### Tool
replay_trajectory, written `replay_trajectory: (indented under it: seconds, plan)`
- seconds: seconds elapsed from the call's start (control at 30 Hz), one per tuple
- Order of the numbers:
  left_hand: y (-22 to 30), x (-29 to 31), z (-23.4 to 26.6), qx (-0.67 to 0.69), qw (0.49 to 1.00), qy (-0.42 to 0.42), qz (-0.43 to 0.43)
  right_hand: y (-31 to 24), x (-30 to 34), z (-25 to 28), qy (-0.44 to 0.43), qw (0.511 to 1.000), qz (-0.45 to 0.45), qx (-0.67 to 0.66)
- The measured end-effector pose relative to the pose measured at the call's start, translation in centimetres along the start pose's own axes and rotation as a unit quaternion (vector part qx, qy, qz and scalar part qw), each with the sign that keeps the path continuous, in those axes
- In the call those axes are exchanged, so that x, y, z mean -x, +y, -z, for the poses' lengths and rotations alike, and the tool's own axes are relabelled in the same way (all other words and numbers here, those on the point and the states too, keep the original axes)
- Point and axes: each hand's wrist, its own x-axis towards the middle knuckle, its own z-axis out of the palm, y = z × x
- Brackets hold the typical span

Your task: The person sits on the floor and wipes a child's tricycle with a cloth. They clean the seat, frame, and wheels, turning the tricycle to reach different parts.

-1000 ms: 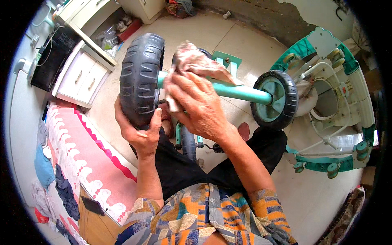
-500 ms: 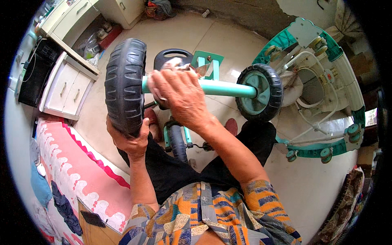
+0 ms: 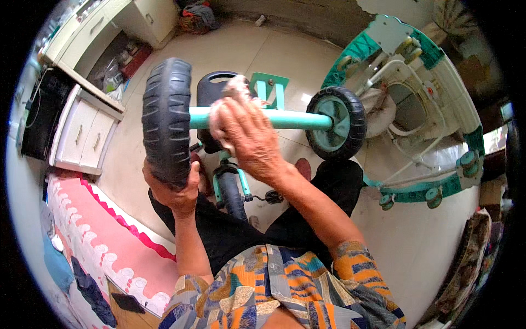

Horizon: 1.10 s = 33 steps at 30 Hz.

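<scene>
A child's tricycle is tilted up before me, its teal axle tube (image 3: pixel 298 119) lying crosswise between two ridged black wheels. My left hand (image 3: pixel 176 189) grips the lower part of the left wheel (image 3: pixel 166 112), thumb on the near side. Over the tube, close to that wheel, my right hand (image 3: pixel 249 137) presses a crumpled pinkish-white cloth (image 3: pixel 238 86), fingers bent around it. The right wheel (image 3: pixel 358 127) has a teal hub and is not touched. Below the tube, between my legs, the front wheel (image 3: pixel 232 192) shows with a pedal crank (image 3: pixel 273 196). Behind it are a dark seat (image 3: pixel 207 86) and a teal bracket (image 3: pixel 280 97).
At the right a teal and white baby walker (image 3: pixel 402 189) leans with its casters facing out. A bed with a pink patterned sheet (image 3: pixel 118 236) lies at the left, below a white cabinet (image 3: pixel 85 131). A dark phone (image 3: pixel 127 302) rests near the lower left.
My right hand and the cloth have slid a little to the right along the tube, away from the left wheel. My left hand keeps its grip. The whole view has shifted slightly.
</scene>
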Motion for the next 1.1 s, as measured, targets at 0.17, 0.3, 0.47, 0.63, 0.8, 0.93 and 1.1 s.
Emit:
replay_trajectory:
  seconds: [0.17,0.3,0.47,0.63,0.8,0.93,1.1]
  plan:
    - [-0.3,0.1,0.0,0.004,1.000,0.008,0.025,-2.3,-2.9,-2.5,0.028,0.998,0.047,0.020]
    - [-0.9,0.0,0.6,-0.008,1.000,0.008,0.028,-1.9,-2.9,-2.3,0.022,0.999,0.044,0.019]
    - [-1.2,0.1,1.0,0.001,0.999,0.013,0.032,1.8,1.3,-0.5,0.009,0.998,0.006,0.055]
    - [-1.4,0.2,0.9,-0.024,0.999,-0.004,0.021,4.5,4.6,2.7,-0.016,0.995,-0.017,0.102]
    - [-1.1,0.0,1.1,-0.036,0.999,-0.003,0.038,5.8,6.6,4.0,-0.025,0.984,-0.093,0.147]
    - [-0.2,-0.5,0.7,-0.043,0.999,-0.007,-0.007,6.6,7.6,5.7,0.025,0.976,-0.194,0.093]
    - [0.5,-0.9,0.4,0.025,0.999,-0.012,-0.018,0.9,3.9,5.1,0.094,0.922,-0.275,-0.257]
